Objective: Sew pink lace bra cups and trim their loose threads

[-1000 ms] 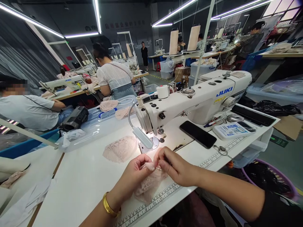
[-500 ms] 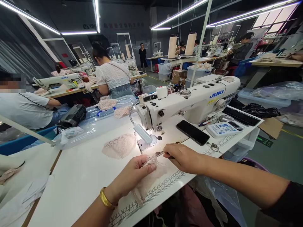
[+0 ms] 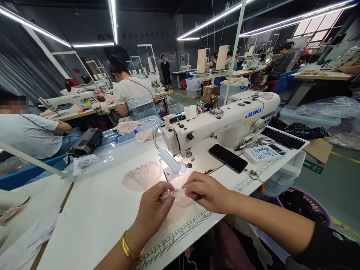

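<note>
close in, the left hand (image 3: 153, 208) and the right hand (image 3: 206, 193) both pinch a small pink lace piece (image 3: 178, 200), held just above the front edge of the white table (image 3: 95, 217), over its printed ruler (image 3: 180, 234). a gold bangle (image 3: 129, 249) sits on the left wrist. just beyond lies another lace piece (image 3: 142, 175) beside the lit lamp (image 3: 170, 160) of the white sewing machine (image 3: 225, 122). a black phone (image 3: 227, 158) lies under the machine's arm. farther off, other people sit at machines.
</note>
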`<move>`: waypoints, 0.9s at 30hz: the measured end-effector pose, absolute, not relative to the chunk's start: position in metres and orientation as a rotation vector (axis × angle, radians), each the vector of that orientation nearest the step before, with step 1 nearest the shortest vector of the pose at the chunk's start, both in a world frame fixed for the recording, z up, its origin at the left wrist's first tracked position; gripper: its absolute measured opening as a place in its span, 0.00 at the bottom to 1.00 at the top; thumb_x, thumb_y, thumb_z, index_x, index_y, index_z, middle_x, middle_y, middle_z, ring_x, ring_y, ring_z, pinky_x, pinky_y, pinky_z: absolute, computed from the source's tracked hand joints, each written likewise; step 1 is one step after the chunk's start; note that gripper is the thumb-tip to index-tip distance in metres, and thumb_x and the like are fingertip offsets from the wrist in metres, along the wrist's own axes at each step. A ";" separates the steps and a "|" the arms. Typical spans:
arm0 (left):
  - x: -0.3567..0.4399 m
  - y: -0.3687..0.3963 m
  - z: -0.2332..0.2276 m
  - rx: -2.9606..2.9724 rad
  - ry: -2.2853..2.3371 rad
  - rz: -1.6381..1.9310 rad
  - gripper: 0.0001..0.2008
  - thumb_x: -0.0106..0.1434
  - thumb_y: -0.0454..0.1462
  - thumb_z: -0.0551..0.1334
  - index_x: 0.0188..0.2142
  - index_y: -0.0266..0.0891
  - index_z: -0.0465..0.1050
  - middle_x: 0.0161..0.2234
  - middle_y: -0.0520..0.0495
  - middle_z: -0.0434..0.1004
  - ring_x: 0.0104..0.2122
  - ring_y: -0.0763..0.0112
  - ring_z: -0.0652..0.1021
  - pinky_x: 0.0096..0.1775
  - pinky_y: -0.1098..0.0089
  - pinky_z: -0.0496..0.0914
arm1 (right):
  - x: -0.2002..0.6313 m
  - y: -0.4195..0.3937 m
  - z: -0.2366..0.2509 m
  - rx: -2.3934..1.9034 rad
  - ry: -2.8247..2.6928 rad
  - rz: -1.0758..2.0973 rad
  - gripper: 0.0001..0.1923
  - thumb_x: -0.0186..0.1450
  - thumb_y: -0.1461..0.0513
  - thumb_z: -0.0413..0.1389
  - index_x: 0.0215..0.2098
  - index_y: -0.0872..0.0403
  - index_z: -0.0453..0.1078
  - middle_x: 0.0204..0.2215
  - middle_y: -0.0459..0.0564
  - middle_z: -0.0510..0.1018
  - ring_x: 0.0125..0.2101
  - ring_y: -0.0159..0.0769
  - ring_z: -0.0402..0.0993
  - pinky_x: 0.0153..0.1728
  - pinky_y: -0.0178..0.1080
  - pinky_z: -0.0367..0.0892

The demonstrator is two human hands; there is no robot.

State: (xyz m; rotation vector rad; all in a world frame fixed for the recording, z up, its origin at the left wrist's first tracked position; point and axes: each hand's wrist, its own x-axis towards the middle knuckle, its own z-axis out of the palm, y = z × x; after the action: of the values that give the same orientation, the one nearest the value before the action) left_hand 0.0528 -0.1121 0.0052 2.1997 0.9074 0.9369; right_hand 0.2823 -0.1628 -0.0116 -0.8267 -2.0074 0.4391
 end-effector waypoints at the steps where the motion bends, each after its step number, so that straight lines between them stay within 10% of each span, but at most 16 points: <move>1: 0.052 -0.112 0.003 2.335 0.811 1.067 0.09 0.60 0.27 0.62 0.36 0.44 0.73 0.25 0.56 0.68 0.24 0.73 0.68 0.27 0.73 0.62 | 0.284 -0.165 -0.012 -0.782 -2.054 0.384 0.03 0.71 0.64 0.56 0.40 0.53 0.72 0.37 0.51 0.71 0.34 0.35 0.69 0.34 0.37 0.67; 10: 0.058 -0.112 0.006 2.659 0.530 1.207 0.14 0.62 0.23 0.58 0.38 0.44 0.69 0.38 0.49 0.77 0.36 0.69 0.76 0.37 0.69 0.73 | 0.287 -0.171 0.004 -0.917 -1.897 0.453 0.09 0.71 0.60 0.59 0.48 0.54 0.73 0.35 0.49 0.70 0.32 0.34 0.70 0.33 0.36 0.67; 27: 0.058 -0.109 -0.002 2.689 0.602 1.057 0.12 0.62 0.25 0.61 0.39 0.45 0.67 0.35 0.52 0.83 0.33 0.69 0.77 0.35 0.70 0.73 | 0.284 -0.162 0.021 -1.062 -1.942 0.883 0.07 0.71 0.63 0.54 0.33 0.53 0.64 0.32 0.45 0.67 0.33 0.33 0.64 0.34 0.35 0.63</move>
State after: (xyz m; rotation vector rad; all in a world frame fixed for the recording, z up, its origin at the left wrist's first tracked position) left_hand 0.0579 -0.1087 -0.0022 2.6888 0.6023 1.0566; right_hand 0.2840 -0.1616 0.0213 -1.0620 -1.9417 0.8827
